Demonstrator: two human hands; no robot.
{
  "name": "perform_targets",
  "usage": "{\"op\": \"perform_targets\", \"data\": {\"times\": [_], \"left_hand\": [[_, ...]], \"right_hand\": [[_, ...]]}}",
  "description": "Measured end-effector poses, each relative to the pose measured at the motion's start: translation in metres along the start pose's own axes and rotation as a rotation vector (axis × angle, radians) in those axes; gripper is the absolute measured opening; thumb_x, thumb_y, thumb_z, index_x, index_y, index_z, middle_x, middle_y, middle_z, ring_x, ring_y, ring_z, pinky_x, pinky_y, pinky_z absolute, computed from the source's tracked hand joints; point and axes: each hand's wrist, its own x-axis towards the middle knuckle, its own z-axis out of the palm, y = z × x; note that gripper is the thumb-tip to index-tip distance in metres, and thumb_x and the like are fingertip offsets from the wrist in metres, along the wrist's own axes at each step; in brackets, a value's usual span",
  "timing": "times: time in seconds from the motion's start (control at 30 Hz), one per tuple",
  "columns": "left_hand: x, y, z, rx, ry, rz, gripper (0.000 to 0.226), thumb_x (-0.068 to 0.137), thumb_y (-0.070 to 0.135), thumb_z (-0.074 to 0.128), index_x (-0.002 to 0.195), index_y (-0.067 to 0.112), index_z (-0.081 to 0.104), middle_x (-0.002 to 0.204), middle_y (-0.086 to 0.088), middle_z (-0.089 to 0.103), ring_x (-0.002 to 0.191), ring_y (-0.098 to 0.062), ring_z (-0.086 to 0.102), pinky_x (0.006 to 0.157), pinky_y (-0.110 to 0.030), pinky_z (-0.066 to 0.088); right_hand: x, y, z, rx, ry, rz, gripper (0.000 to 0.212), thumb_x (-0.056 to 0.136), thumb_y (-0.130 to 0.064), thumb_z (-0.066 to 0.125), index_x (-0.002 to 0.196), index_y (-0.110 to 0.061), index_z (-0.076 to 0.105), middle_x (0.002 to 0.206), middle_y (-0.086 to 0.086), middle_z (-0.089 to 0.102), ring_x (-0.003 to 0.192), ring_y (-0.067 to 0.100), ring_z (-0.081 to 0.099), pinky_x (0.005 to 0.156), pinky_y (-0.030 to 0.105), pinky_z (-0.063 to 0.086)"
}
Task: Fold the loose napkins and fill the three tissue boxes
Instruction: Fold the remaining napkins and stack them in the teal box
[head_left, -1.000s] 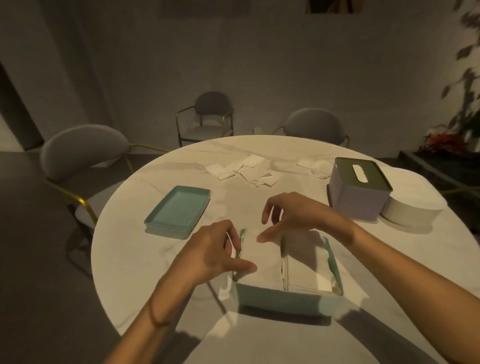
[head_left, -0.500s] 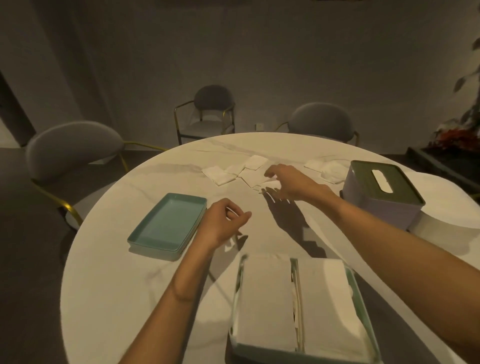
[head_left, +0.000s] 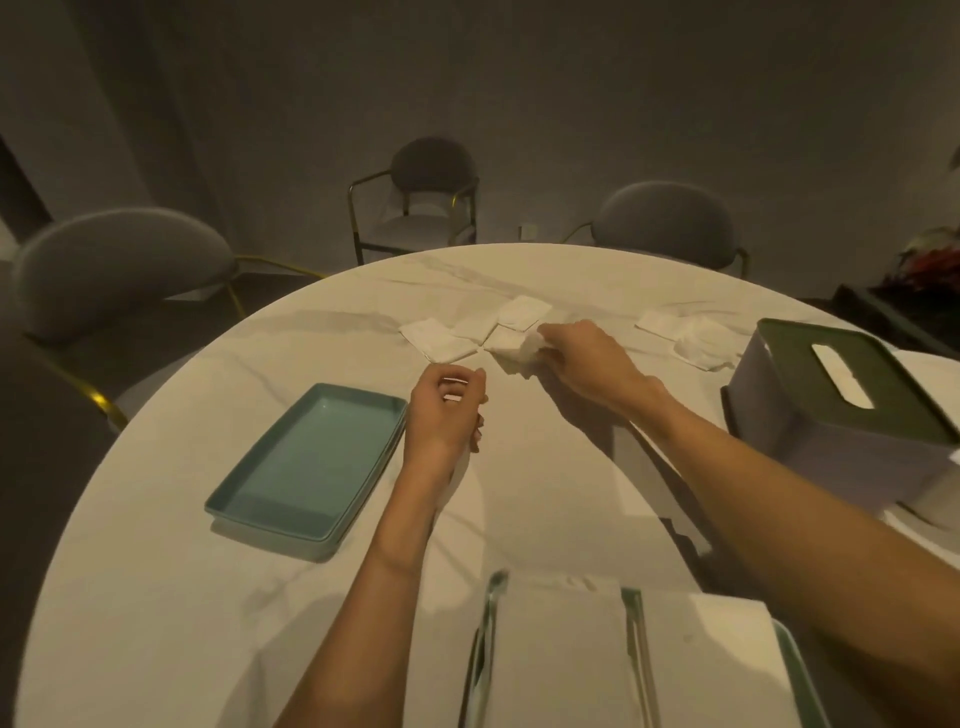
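On the round white marble-patterned table (head_left: 182, 597), the right hand (head_left: 582, 358) reaches toward the far edge and pinches a crumpled white paper napkin (head_left: 522, 349) between thumb and fingertips. That napkin sits at the near right end of a cluster of loose white napkins (head_left: 467, 330) lying flat near the table's far edge, and it touches its neighbours there. A second, smaller group of white napkins (head_left: 685, 335) lies further right along the same far edge, just behind the grey tissue box with a dark green slotted lid (head_left: 841, 410), which stands at the right edge.

The left hand (head_left: 447, 415) hovers over the middle of the table, its fingers loosely curled with nothing in them, well short of the napkin cluster and just right of the shallow teal rectangular lid (head_left: 306, 462), which lies upturned toward the left side.

At the near edge, an open teal tissue box (head_left: 795, 670) holds two side-by-side stacks of folded white napkins (head_left: 561, 654); the right forearm passes over its right corner.
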Motion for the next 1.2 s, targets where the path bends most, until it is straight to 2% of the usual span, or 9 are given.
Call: {"op": "perform_targets", "data": {"times": [0.17, 0.3, 0.43, 0.5, 0.67, 0.77, 0.93, 1.07, 1.2], "left_hand": [[0.001, 0.007, 0.001, -0.093, -0.009, -0.027, 0.023, 0.097, 0.036, 0.070, 0.112, 0.021, 0.060, 0.111, -0.008, 0.066, 0.071, -0.016, 0.061, 0.056, -0.030, 0.052], [-0.002, 0.010, -0.003, -0.070, -0.183, -0.019, 0.034, 0.091, 0.038, 0.077, 0.120, 0.023, 0.069, 0.115, -0.008, 0.069, 0.092, -0.019, 0.069, 0.068, -0.026, 0.055], [-0.006, 0.007, -0.005, -0.124, -0.297, -0.008, 0.016, 0.090, 0.018, 0.080, 0.105, 0.014, 0.076, 0.108, -0.024, 0.073, 0.090, -0.030, 0.070, 0.077, -0.041, 0.058], [-0.008, 0.009, -0.003, -0.170, -0.276, -0.033, 0.019, 0.095, 0.011, 0.072, 0.112, 0.004, 0.070, 0.105, -0.023, 0.073, 0.084, -0.029, 0.071, 0.071, -0.035, 0.062], [-0.006, 0.008, -0.001, -0.416, -0.210, -0.126, 0.034, 0.102, 0.014, 0.059, 0.133, 0.000, 0.060, 0.126, -0.021, 0.069, 0.107, -0.036, 0.070, 0.097, -0.053, 0.057], [-0.008, 0.011, 0.000, -0.452, -0.131, -0.168, 0.047, 0.092, 0.032, 0.062, 0.132, 0.006, 0.064, 0.124, -0.017, 0.072, 0.105, -0.034, 0.067, 0.084, -0.050, 0.057], [-0.013, 0.017, 0.002, -0.576, -0.185, -0.241, 0.041, 0.100, 0.033, 0.043, 0.120, 0.011, 0.071, 0.116, -0.013, 0.075, 0.091, -0.027, 0.070, 0.073, -0.037, 0.052], [-0.015, 0.014, 0.008, -0.507, -0.237, -0.156, 0.038, 0.100, 0.037, 0.062, 0.130, 0.015, 0.067, 0.121, -0.016, 0.073, 0.101, -0.031, 0.071, 0.081, -0.041, 0.056], [-0.016, 0.014, 0.011, -0.372, -0.243, -0.092, 0.053, 0.078, 0.031, 0.089, 0.126, 0.019, 0.070, 0.106, -0.011, 0.075, 0.089, -0.027, 0.066, 0.067, -0.034, 0.055]], "right_hand": [[-0.024, -0.017, -0.049, 0.623, -0.116, 0.136, 0.030, 0.095, -0.030, 0.070, 0.123, -0.018, 0.072, 0.120, -0.006, 0.070, 0.112, 0.015, 0.061, 0.096, 0.034, 0.048], [-0.043, -0.025, -0.071, 0.734, -0.316, 0.127, 0.042, 0.085, -0.046, 0.070, 0.124, -0.034, 0.062, 0.138, -0.021, 0.051, 0.126, 0.009, 0.047, 0.109, 0.036, 0.036], [-0.049, -0.025, -0.067, 0.740, -0.257, 0.150, 0.027, 0.090, -0.042, 0.071, 0.114, -0.042, 0.060, 0.130, -0.022, 0.052, 0.120, 0.009, 0.049, 0.104, 0.031, 0.041], [-0.051, -0.025, -0.064, 0.736, -0.210, 0.154, 0.036, 0.090, -0.044, 0.071, 0.124, -0.035, 0.064, 0.127, -0.014, 0.061, 0.118, 0.015, 0.057, 0.098, 0.031, 0.051], [-0.052, -0.023, -0.065, 0.766, -0.094, 0.193, 0.029, 0.088, -0.051, 0.070, 0.114, -0.038, 0.069, 0.116, -0.019, 0.065, 0.109, 0.010, 0.059, 0.089, 0.027, 0.052], [-0.052, -0.025, -0.068, 0.761, -0.107, 0.223, 0.022, 0.085, -0.055, 0.071, 0.100, -0.038, 0.069, 0.108, -0.026, 0.060, 0.103, 0.005, 0.056, 0.082, 0.016, 0.044], [-0.052, -0.037, -0.070, 0.763, -0.134, 0.198, 0.040, 0.077, -0.064, 0.070, 0.085, -0.025, 0.074, 0.080, -0.020, 0.063, 0.093, 0.014, 0.058, 0.081, 0.028, 0.043], [-0.052, -0.042, -0.066, 0.609, -0.082, 0.192, 0.034, 0.077, -0.063, 0.074, 0.084, -0.030, 0.073, 0.077, -0.022, 0.057, 0.080, 0.010, 0.055, 0.067, 0.019, 0.037], [-0.053, -0.046, -0.064, 0.473, -0.068, 0.181, 0.033, 0.079, -0.060, 0.074, 0.091, -0.030, 0.066, 0.084, -0.023, 0.054, 0.077, 0.008, 0.053, 0.061, 0.012, 0.037]]}}
